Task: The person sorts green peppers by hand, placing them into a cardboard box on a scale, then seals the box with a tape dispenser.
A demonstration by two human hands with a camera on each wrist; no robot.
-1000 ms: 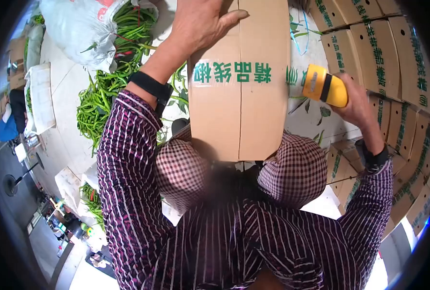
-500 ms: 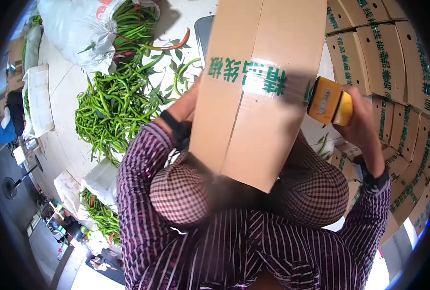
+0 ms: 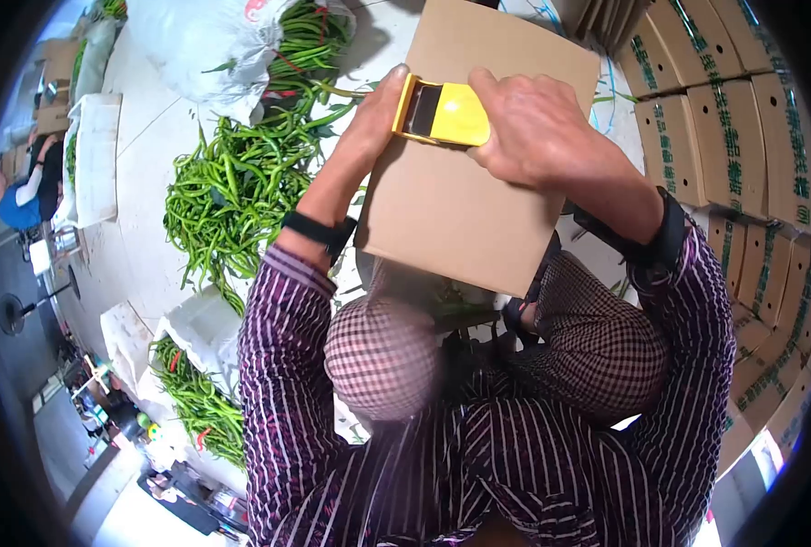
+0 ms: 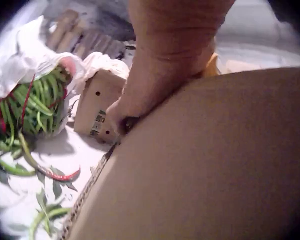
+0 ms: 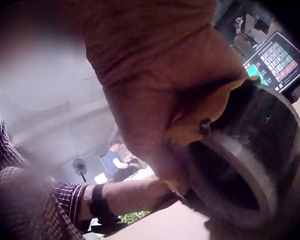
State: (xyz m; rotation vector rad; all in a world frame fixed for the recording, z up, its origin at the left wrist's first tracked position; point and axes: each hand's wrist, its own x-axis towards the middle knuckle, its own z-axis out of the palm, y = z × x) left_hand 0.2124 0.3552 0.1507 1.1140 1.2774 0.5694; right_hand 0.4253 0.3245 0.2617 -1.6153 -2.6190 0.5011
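Note:
A cardboard box (image 3: pixel 460 214) is tilted above the knees, a plain face towards the head camera. The left hand (image 3: pixel 369 123) grips its left edge; in the left wrist view that hand (image 4: pixel 155 75) has its fingers curled over the edge of the box (image 4: pixel 205 160). Held by the right hand (image 3: pixel 551 132), a yellow tape dispenser (image 3: pixel 460 114) lies against the box face, its front end at the left edge beside the left fingertips. The right wrist view shows the right hand (image 5: pixel 155 80) around the dispenser, close to a tape roll (image 5: pixel 255 165).
Green chillies (image 3: pixel 232 187) lie on the floor at the left, below an open white sack (image 3: pixel 196 55). Printed cartons (image 3: pixel 733 137) are stacked at the right. A keypad device (image 5: pixel 277 62) shows in the right wrist view. Another person (image 3: pixel 22 196) is at the far left.
The box has turned from its printed side to a plain face. The right hand has brought the dispenser left from beside the box onto it. The left hand has come into view at the left edge.

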